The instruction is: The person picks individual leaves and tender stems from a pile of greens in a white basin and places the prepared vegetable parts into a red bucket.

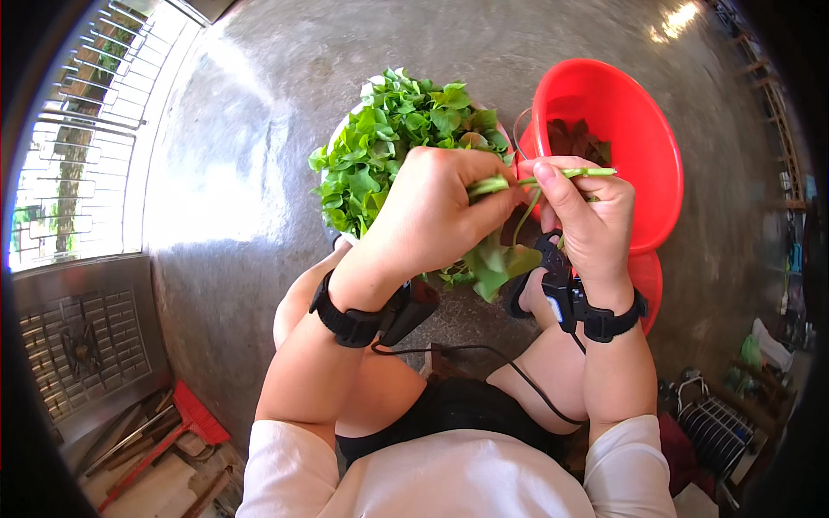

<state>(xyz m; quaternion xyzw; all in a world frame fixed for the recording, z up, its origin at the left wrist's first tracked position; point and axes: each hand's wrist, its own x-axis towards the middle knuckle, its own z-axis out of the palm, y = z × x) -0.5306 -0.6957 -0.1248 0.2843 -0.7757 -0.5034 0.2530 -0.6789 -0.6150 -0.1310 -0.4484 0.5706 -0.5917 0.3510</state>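
My left hand [437, 207] grips a small bunch of green stems, their cut ends [489, 186] poking out between thumb and forefinger. Large green leaves [495, 264] hang below it. Close beside it, my right hand [586, 207] pinches a pale green stem [592, 172] between thumb and fingers. Behind my left hand lies a big heap of leafy greens [395, 136] in a light-coloured container, mostly covered by the leaves. To the right, a red plastic bucket [638, 149] leans with its mouth towards me; dark reddish-brown leaves [573, 137] lie inside.
Black straps [353, 324] with devices and a cable circle both wrists. A red plastic piece [647, 278] shows below the bucket. A red broom [197, 414] and wood scraps lie lower left, near a metal grille door [84, 337]. A wire rack [715, 414] stands lower right.
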